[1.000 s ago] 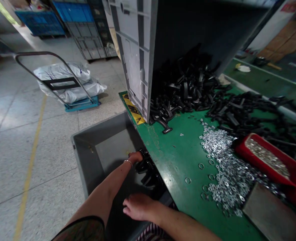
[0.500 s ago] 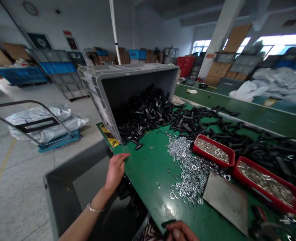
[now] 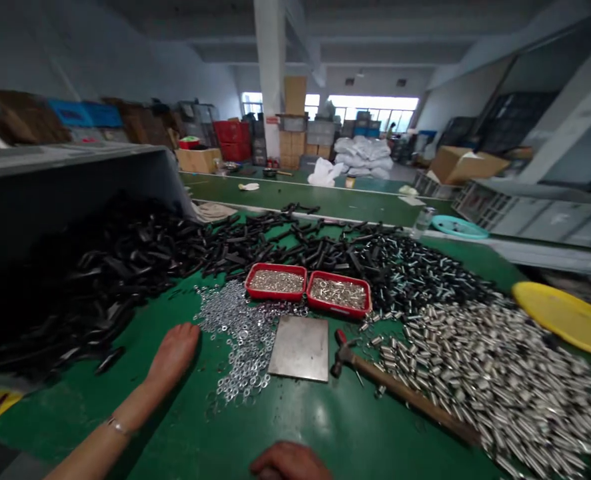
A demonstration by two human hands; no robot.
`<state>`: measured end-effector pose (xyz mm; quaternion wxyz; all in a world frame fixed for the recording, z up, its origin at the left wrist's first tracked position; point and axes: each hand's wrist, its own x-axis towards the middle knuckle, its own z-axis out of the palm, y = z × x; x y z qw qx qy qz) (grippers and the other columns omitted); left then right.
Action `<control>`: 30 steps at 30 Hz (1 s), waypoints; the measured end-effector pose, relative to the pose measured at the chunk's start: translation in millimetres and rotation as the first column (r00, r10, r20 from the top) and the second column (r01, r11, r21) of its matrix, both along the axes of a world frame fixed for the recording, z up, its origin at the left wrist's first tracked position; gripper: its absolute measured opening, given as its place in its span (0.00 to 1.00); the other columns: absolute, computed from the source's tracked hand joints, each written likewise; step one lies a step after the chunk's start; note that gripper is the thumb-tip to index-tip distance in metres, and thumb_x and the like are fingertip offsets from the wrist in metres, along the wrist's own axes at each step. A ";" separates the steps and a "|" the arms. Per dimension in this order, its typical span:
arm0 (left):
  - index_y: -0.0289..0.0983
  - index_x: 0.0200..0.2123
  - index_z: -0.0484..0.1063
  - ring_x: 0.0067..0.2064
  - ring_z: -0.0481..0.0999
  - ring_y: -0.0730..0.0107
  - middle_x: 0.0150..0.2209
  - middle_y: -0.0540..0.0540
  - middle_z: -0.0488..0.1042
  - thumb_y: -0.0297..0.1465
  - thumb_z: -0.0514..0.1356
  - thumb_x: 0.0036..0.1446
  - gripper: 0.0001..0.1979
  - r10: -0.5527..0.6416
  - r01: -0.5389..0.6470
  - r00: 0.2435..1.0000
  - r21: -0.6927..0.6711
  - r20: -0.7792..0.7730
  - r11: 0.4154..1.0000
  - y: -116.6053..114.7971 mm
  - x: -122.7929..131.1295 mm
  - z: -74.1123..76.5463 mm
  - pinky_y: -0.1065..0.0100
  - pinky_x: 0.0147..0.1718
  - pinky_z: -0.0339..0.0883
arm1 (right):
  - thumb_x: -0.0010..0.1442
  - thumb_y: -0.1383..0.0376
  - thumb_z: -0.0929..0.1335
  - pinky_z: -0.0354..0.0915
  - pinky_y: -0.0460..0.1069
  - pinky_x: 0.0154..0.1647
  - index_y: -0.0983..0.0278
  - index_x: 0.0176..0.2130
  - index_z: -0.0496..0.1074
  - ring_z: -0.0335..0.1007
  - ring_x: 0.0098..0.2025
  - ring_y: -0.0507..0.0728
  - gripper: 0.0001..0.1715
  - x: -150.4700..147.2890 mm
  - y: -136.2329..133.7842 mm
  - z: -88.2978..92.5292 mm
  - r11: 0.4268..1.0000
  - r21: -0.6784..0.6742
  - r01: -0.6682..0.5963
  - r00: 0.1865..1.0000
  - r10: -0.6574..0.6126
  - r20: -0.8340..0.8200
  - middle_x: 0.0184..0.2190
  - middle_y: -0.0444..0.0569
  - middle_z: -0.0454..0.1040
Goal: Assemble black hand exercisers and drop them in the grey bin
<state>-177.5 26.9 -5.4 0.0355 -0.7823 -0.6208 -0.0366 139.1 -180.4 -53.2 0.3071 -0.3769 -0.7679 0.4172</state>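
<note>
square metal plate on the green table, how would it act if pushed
The square metal plate looks stiff and likely heavy, being bare metal. Lying flat, it seems unlikely to tip. Pushed left, it would probably shove the small rings beside it.

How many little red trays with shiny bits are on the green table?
2. One red rectangular plastic tray sits behind the pile of small silver metal rings; the other red tray is just to its right, beyond the wooden-handled metal hammer. More could be hidden.
</note>
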 end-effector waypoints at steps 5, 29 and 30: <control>0.38 0.44 0.68 0.43 0.75 0.58 0.43 0.42 0.75 0.42 0.53 0.63 0.15 0.061 -0.027 0.871 -0.077 0.487 0.997 0.6 47.5 18.6 0.61 0.45 0.68 | 0.69 0.65 0.59 0.67 0.53 0.54 0.59 0.51 0.70 0.71 0.50 0.58 0.16 133.5 45.9 53.2 0.855 0.203 0.478 0.853 -0.506 0.125 0.47 0.52 0.75; 0.38 0.43 0.74 0.38 0.76 0.67 0.39 0.46 0.77 0.40 0.61 0.59 0.14 0.139 0.515 0.143 -0.193 0.980 0.835 -18.5 269.4 -14.9 0.65 0.41 0.72 | 0.59 0.48 0.69 0.68 0.50 0.36 0.63 0.43 0.70 0.72 0.33 0.56 0.23 178.9 129.2 89.8 0.677 -0.245 0.694 0.664 -0.734 -0.146 0.34 0.47 0.75; 0.37 0.43 0.74 0.37 0.76 0.67 0.38 0.46 0.77 0.41 0.62 0.58 0.15 0.151 0.509 0.121 -0.192 0.981 0.839 -20.5 269.6 -15.3 0.65 0.41 0.72 | 0.57 0.47 0.70 0.68 0.50 0.35 0.62 0.42 0.72 0.72 0.32 0.56 0.23 163.5 126.4 97.0 0.711 -0.306 0.633 0.697 -0.695 -0.176 0.32 0.46 0.75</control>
